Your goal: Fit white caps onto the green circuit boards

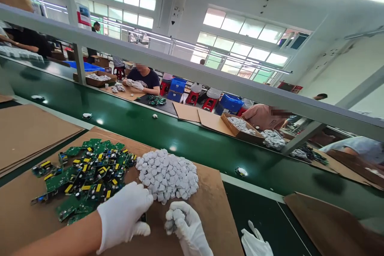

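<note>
Many green circuit boards (87, 168) with yellow and black parts lie heaped on a brown cardboard sheet (210, 224). Beside them, to the right, is a pile of small white pieces (168, 174). My left hand (126, 214), in a white glove, is between the two piles at their near side. Its fingers are bent, with a dark bit of something showing under the palm by the thumb. My right hand (187, 226), also gloved, is just below the white pile. Its fingers are curled together with greyish fingertips; whatever they hold is too small to name.
Beyond the cardboard runs a green conveyor belt (192, 138) carrying a few scattered white pieces. A loose white glove (255, 240) lies at the lower right, near a cardboard box (327, 220). Across the belt, people sit by more piles. A metal rail (204, 72) crosses above the belt.
</note>
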Action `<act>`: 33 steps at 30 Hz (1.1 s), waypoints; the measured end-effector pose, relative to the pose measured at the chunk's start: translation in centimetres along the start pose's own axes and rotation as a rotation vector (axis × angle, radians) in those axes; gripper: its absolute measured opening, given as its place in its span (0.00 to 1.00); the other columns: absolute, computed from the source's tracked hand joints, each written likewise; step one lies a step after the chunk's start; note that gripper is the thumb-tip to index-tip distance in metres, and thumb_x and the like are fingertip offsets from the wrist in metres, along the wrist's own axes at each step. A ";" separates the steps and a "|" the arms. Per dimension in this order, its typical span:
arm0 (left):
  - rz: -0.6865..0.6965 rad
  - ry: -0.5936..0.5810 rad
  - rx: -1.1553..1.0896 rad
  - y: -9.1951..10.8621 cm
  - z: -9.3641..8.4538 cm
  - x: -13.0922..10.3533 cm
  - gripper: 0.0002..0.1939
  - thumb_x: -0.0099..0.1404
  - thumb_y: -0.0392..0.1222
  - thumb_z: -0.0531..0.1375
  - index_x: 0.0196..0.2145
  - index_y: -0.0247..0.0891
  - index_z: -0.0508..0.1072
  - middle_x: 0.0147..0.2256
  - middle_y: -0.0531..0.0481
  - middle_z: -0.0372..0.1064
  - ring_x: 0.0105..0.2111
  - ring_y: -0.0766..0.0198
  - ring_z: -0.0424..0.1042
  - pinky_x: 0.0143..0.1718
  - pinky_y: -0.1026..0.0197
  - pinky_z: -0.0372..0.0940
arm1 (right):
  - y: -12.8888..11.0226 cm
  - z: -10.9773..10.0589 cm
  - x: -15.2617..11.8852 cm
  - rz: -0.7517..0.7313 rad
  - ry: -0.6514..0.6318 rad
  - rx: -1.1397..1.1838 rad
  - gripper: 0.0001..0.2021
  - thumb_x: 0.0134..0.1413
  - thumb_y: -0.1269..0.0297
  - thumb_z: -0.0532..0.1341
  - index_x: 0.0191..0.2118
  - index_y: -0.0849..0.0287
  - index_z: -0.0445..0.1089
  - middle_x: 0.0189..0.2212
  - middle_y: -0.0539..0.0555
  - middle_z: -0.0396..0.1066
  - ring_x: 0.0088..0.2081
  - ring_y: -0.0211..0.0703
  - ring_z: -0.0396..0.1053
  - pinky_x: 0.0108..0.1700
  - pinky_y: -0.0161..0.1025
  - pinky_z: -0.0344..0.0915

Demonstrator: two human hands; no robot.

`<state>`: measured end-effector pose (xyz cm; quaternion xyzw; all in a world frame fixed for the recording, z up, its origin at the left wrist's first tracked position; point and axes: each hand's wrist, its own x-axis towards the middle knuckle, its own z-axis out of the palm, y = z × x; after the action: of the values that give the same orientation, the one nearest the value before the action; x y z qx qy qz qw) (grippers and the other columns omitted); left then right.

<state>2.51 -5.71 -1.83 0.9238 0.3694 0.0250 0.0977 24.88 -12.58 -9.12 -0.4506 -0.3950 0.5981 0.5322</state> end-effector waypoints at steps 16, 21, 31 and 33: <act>0.047 -0.118 -0.090 -2.5 3.4 -1.3 0.14 0.59 0.34 0.58 0.44 0.42 0.73 0.44 0.46 0.73 0.42 0.54 0.72 0.46 0.56 0.65 | 2.3 2.8 1.8 0.042 0.061 0.077 0.31 0.43 0.42 0.65 0.47 0.62 0.70 0.26 0.55 0.73 0.23 0.42 0.70 0.30 0.43 0.70; -0.096 -0.127 -0.081 -0.3 4.1 -2.1 0.21 0.56 0.41 0.62 0.49 0.36 0.73 0.52 0.37 0.70 0.50 0.44 0.70 0.53 0.47 0.64 | 2.8 2.3 1.6 0.047 0.035 0.000 0.26 0.41 0.43 0.68 0.37 0.62 0.71 0.27 0.55 0.74 0.24 0.39 0.70 0.31 0.43 0.70; -0.151 -0.089 -0.073 1.4 7.4 -0.9 0.26 0.60 0.44 0.64 0.52 0.25 0.71 0.56 0.23 0.64 0.54 0.32 0.65 0.55 0.33 0.58 | 2.5 2.4 1.6 -0.013 0.059 -0.243 0.21 0.57 0.44 0.57 0.38 0.60 0.70 0.26 0.49 0.71 0.25 0.35 0.69 0.31 0.38 0.70; -0.122 -0.029 -0.108 0.6 7.7 -0.4 0.17 0.65 0.42 0.60 0.49 0.29 0.73 0.51 0.28 0.69 0.50 0.40 0.70 0.49 0.39 0.65 | 1.9 2.8 1.5 -0.052 0.048 -0.290 0.17 0.59 0.48 0.57 0.45 0.54 0.70 0.34 0.53 0.74 0.34 0.42 0.72 0.33 0.41 0.72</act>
<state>3.54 -7.69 -9.21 0.8933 0.4216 0.0252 0.1539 21.65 -11.33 -10.30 -0.5266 -0.4758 0.5099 0.4862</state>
